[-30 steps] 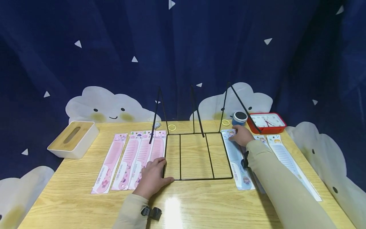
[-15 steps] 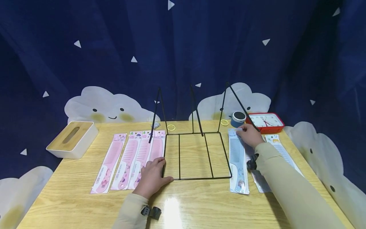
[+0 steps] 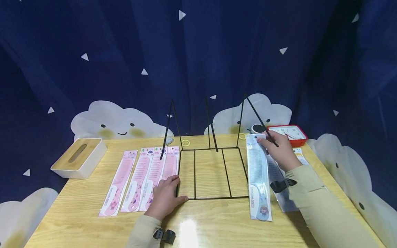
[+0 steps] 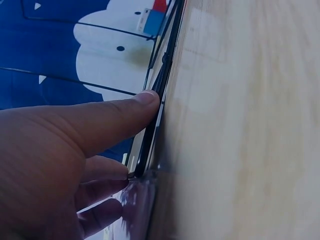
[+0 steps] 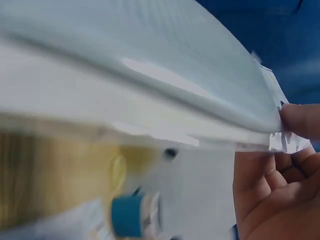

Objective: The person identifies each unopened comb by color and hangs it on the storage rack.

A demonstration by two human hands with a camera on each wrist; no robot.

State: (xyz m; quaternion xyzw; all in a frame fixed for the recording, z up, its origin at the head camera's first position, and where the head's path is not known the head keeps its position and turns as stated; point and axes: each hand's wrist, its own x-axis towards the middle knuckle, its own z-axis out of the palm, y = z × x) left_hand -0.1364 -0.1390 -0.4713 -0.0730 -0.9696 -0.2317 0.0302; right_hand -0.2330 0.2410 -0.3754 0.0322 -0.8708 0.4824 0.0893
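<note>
A black wire display rack [image 3: 194, 174] with upright hooks stands mid-table. My left hand [image 3: 164, 198] holds its front left corner; in the left wrist view the thumb [image 4: 146, 97] presses on the bar and the fingers come from the other side. My right hand [image 3: 280, 150] pinches the top of a packaged light-blue comb [image 3: 257, 168], which hangs lengthwise beside the rack's right side. In the right wrist view the comb's pack fills the upper part, its end between thumb and fingers. Behind it lies another packaged comb [image 3: 283, 189], partly hidden by the arm.
Several packaged pink combs [image 3: 121, 177] lie in a row left of the rack. A tissue box [image 3: 77, 156] stands at the far left. At the back right are a red clock [image 3: 289, 132] and a small round speaker [image 3: 257, 129]. Yellow rings [image 3: 185, 143] lie behind the rack.
My right hand has taken the blue comb from beside the rack and raised it, shifting right and toward me. The left hand keeps its place on the rack. The head view has tilted slightly up.
</note>
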